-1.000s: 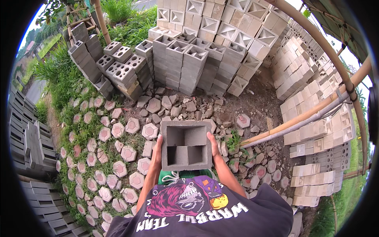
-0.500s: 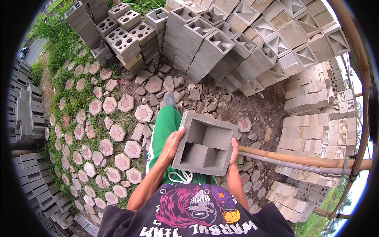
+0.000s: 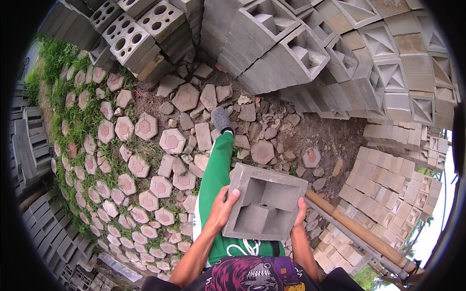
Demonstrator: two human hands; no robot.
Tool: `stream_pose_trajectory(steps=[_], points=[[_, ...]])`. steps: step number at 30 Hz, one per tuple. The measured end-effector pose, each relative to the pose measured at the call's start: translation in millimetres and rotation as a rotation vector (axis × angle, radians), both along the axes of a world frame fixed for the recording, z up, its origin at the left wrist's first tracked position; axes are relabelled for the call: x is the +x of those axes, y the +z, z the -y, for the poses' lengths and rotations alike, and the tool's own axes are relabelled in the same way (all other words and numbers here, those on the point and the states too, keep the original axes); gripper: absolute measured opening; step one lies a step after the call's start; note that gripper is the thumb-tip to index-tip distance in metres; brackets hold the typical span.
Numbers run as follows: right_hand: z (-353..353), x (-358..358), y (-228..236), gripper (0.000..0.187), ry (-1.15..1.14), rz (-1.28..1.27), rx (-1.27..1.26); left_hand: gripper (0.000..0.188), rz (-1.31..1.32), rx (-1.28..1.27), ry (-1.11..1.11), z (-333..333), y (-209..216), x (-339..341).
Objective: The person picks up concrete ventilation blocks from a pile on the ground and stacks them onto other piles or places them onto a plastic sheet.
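A square grey concrete vent block point(image 3: 264, 201) with a recessed pattern is held in front of my waist, its patterned face turned up and slightly tilted. My left hand point(image 3: 224, 207) grips its left edge, the thumb lying over the rim. On the opposite side my right hand point(image 3: 300, 212) clasps the right edge, its thumb along the rim and the other fingers hidden beneath. My leg in green trousers point(image 3: 217, 169) is stretched forward, with a grey clog point(image 3: 222, 119) on broken rubble.
Stacked vent blocks point(image 3: 291, 53) rise ahead, beside blocks with round holes point(image 3: 141, 31). Pale blocks point(image 3: 383, 179) are piled at right, behind a bamboo pole point(image 3: 359, 228). Hexagonal pavers point(image 3: 138, 166) with grass cover the ground at left; stone rubble point(image 3: 252, 114) lies ahead.
The stacks ahead appear closer and larger. My foot with the clog shows farther forward from the body. The vent block stays in both hands, now a little lower and farther right in view.
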State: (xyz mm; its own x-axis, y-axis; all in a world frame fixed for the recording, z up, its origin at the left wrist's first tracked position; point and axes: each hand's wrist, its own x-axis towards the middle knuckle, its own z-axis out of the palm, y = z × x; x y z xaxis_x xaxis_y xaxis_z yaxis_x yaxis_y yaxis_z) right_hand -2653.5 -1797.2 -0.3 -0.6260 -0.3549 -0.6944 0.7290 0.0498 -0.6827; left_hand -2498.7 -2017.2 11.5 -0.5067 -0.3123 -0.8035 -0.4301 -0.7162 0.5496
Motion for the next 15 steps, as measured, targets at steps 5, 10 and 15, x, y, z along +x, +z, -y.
stream_pose_trajectory(steps=[5, 10, 15], points=[[83.9, -74.4, -1.9, 0.069, 0.149, 0.196, -0.029, 0.064, 0.02, 0.034, 0.086, 68.0, -4.7, -53.7], [152.6, -145.3, 8.0, 0.07, 0.15, 0.175, -0.047, 0.067, -0.023, 0.014, 0.104, 132.2, 0.6, -116.3], [190.5, -197.7, 25.3, 0.071, 0.112, 0.129, -0.073, 0.068, -0.053, -0.053, 0.092, 177.9, 26.2, -182.5]])
